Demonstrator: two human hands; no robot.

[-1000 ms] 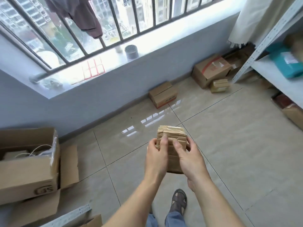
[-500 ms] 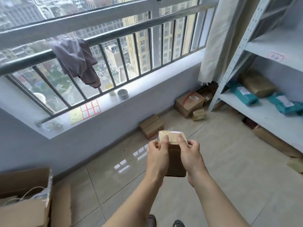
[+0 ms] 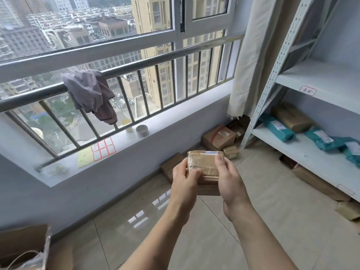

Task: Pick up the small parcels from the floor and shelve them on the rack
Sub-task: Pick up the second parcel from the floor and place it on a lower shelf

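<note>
Both hands grip one small taped cardboard parcel (image 3: pixel 204 166) in mid-air above the tiled floor (image 3: pixel 204 230): the left hand (image 3: pixel 185 182) curls round its left edge, thumb on the front face, and the right hand (image 3: pixel 229 182) clamps its right edge. Bare tiles lie below the parcel. Beyond the parcel, cardboard boxes (image 3: pixel 219 137) sit against the wall. Right of the parcel stands the rack (image 3: pixel 303 147), teal mailers (image 3: pixel 278 128) on its lower shelf, front edge free.
</note>
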